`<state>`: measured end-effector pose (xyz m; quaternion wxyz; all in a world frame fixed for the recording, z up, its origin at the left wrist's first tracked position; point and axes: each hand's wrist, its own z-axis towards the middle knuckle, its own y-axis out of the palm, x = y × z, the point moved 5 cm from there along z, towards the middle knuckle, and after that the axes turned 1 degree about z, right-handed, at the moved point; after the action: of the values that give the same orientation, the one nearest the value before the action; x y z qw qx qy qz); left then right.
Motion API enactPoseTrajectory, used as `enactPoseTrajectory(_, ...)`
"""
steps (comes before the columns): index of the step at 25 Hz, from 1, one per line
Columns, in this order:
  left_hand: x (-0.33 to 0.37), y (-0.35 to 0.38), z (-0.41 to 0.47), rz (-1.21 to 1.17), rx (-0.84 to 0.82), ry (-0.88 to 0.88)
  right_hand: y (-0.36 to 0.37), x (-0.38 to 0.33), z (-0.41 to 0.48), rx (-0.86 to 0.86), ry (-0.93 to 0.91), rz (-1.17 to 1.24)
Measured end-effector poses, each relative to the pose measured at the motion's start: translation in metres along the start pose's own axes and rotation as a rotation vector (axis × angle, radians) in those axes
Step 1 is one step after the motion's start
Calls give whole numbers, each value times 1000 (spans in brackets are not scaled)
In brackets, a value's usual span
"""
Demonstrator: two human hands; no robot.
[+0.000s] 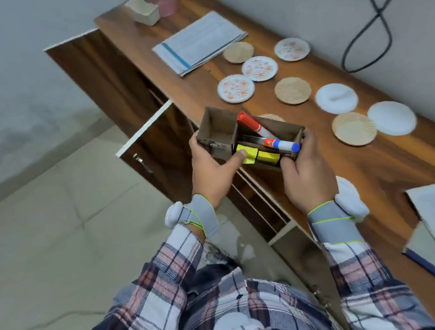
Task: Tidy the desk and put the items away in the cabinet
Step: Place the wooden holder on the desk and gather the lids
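desk top (350, 175) glossy wood veneer; organizer (217, 131) matt brown board; sleeve (170, 276) plaid cloth.

Desk organizer (217, 131) is held above the front edge of the desk (377, 166), over the open cabinet door (151, 134) below. Left hand (212, 174) grips its left end, right hand (306, 178) its right end. Two markers (253, 128) lie in the rear compartment, sticky notes (254, 156) in the front one. On the desk behind the organizer: small plates (236, 88) and coasters (293, 90), spread apart. Paper stack (200, 42) lies beyond these, to the left. Cup (168, 1) stands at the far end. Cable (379, 13) hangs on the wall at right.
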<state>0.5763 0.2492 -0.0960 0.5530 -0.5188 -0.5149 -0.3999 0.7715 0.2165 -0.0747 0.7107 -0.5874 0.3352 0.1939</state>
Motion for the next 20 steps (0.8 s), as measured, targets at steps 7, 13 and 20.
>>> enactPoseTrajectory(7,-49,-139,-4,-78,261,-91,107,-93,-19,-208,-146,-40)
enactPoseTrajectory(13,-98,-288,16,-90,406,-153,227,-199,-41,-369,-220,-117)
enactPoseTrajectory(20,-132,-414,61,-108,482,-201,334,-293,-40,-465,-231,-125)
